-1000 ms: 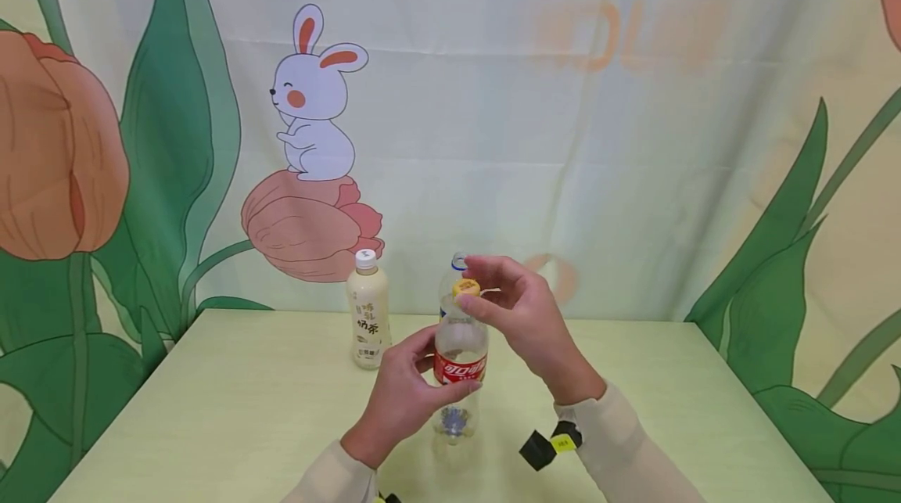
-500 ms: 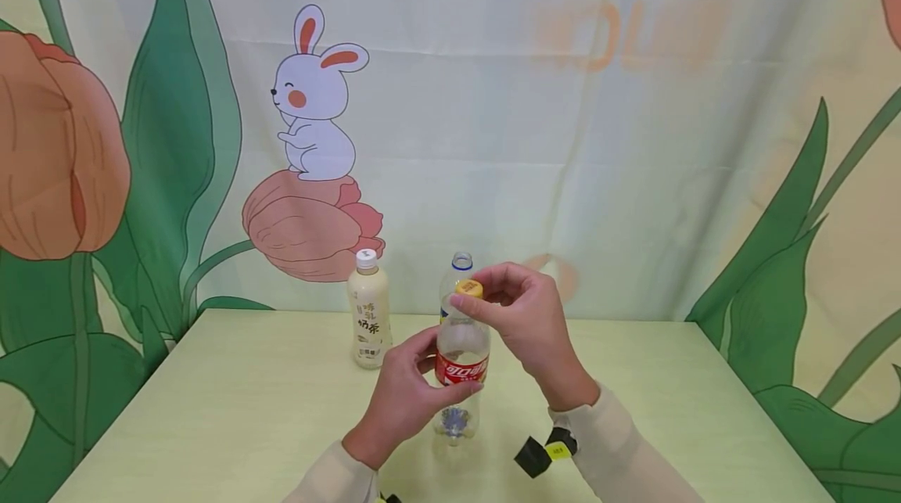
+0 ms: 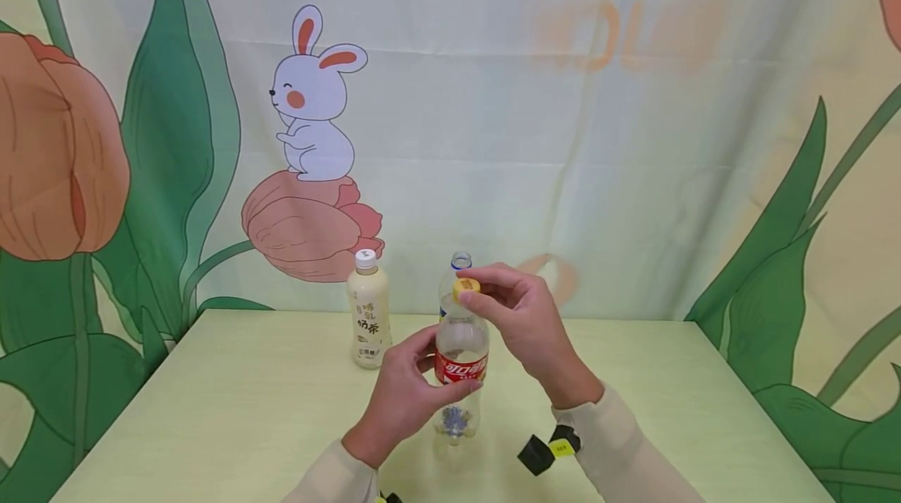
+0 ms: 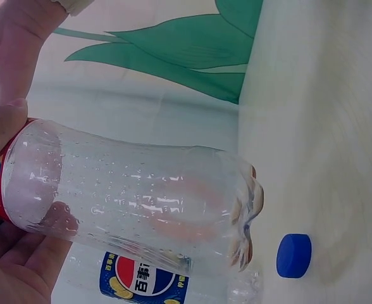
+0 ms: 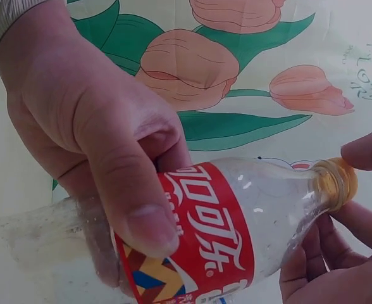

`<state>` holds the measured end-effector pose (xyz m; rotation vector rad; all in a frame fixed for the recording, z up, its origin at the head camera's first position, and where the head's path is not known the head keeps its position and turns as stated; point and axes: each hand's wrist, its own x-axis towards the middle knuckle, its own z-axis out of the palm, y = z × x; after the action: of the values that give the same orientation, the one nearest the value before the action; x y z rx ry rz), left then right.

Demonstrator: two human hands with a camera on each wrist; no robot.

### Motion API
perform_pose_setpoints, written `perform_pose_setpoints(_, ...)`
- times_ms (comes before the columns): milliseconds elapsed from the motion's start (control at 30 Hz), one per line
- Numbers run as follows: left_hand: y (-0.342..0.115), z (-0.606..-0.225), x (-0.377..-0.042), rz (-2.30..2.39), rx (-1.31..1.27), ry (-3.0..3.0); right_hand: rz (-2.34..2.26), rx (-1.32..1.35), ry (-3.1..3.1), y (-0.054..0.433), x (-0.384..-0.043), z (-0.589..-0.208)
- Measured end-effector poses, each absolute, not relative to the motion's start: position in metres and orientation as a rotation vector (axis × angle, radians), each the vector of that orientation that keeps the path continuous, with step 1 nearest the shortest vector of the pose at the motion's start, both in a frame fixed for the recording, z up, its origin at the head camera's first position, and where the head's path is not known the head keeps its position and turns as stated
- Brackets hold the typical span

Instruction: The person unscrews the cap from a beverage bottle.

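A clear plastic bottle with a red label stands upright in my left hand, which grips it around the label. My right hand pinches the yellow cap between thumb and fingers. In the right wrist view, the yellow cap sits on the bottle's neck, and the left thumb lies across the red label. The left wrist view shows water drops on the bottle's clear lower body; part of the left hand is hidden behind it.
Behind the held bottle stands an uncapped clear bottle with a blue ring and a blue label. A loose blue cap lies on the table. To the left is a cream-coloured bottle with a white cap.
My right hand's fingers have shifted around the yellow cap, turning slightly to the right and then back left. The left hand and the bottle have hardly moved.
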<state>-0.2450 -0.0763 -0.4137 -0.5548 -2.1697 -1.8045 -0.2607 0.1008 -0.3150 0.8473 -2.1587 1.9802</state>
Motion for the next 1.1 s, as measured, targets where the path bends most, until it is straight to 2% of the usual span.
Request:
perform_pose_setpoints(300, -0.0776, -0.4158, -0.2463, -1.795, -0.563, -2.161, 1.933, 0.907, -2.234, 0.0998, -0.2606, -0.317)
perform_pose_setpoints(667, -0.0782, -0.4154, -0.2452, -1.803, -0.546, -2.185, 2.003, 0.514, -2.185, 0.094, -0.2576, -0.31)
perform_pose_setpoints(1100, -0.0783, -0.4152, -0.244, -1.818, -0.545, -2.18, 1.969, 0.549, -2.179, 0.0911, -0.2553, -0.3095)
